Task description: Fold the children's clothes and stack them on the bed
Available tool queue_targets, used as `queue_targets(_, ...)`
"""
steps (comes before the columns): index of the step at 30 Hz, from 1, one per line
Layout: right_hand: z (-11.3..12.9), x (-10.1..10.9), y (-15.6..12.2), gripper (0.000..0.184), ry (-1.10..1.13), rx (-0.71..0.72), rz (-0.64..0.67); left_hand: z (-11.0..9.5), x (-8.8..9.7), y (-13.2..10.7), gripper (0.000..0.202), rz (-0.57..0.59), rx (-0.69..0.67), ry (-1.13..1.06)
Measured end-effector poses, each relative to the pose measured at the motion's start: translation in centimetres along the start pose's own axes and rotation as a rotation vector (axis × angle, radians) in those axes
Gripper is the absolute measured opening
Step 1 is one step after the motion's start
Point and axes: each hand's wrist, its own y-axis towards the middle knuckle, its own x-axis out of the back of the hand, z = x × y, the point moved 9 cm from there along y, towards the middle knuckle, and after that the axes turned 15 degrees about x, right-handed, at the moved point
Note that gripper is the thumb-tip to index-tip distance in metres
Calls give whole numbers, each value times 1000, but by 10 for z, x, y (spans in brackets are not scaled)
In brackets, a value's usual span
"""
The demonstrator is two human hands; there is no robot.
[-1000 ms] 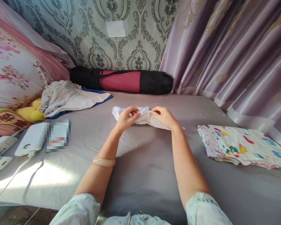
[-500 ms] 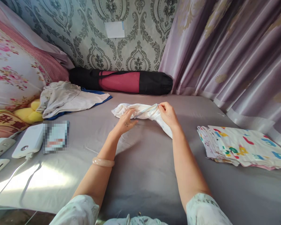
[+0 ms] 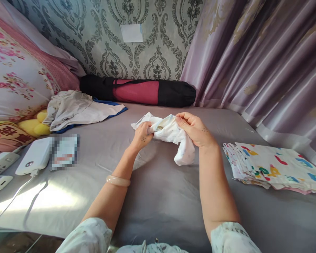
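Note:
A white cloth garment (image 3: 171,133) with faint small prints and a pale edge band hangs bunched between my two hands, just above the grey bed sheet (image 3: 163,196). My left hand (image 3: 142,136) is closed on its left part, the fingers gripping the edge. With thumb and fingers pinched, my right hand (image 3: 193,127) holds the upper right edge. Part of the fabric droops down beside my right wrist. Its exact kind of garment cannot be made out.
Folded printed cloths (image 3: 276,165) lie stacked at right. A grey-white garment with blue edging (image 3: 76,110) lies back left, near a floral pillow (image 3: 13,77). A white power bank (image 3: 33,158) with a cable sits left. A black and red rolled bag (image 3: 137,92) lies against the wall.
My left hand has closed on the cloth, where its fingers were more spread before. My right hand has turned, and the cloth's right end now dangles lower and more opened out.

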Motion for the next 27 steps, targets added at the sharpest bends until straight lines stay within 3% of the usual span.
queue_targets(4, 11, 16, -3, 40, -38, -2, -64, -5, 11, 0, 25, -48, 33, 0)
queue_targets(13, 0, 65, -8, 34, -104, -1, -220, -23, 41, -1, 24, 119, 59, -291)
queue_targets(20, -33, 71, -9, 38, -100, -107, -223, -45, 55, -7, 25, 180, 92, -177)
queue_targets(27, -56, 68, -6, 36, -247, -139, -168, -33, 45, -2, 25, 111, 58, -41)
